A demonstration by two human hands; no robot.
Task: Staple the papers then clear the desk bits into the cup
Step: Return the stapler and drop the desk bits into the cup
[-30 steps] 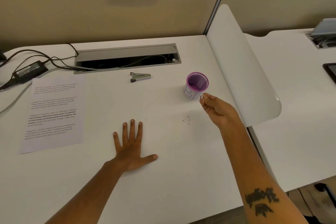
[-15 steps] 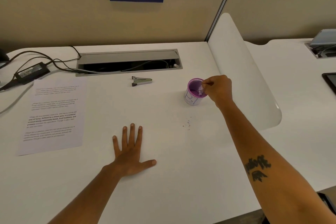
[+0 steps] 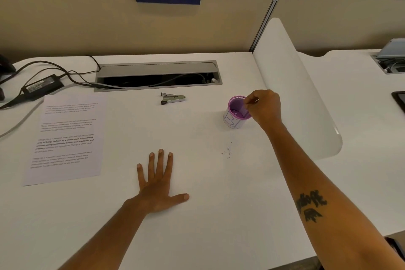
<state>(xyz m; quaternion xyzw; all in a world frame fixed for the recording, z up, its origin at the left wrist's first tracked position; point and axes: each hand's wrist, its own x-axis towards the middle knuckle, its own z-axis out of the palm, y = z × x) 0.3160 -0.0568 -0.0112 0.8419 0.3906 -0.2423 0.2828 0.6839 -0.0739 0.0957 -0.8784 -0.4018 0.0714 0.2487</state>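
Right hand [image 3: 264, 107] now over cup [image 3: 237, 114] rim, fingertips pinched together; left hand [image 3: 158, 184] stays spread flat.

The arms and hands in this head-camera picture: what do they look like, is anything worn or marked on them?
Both forearms are bare, with no sleeves in view. The left hand wears no ring, watch or glove that shows. The right hand is likewise bare. The one marking is a dark tattoo on the right forearm, looking like lettering above a winged shape; it is too blurred to read.
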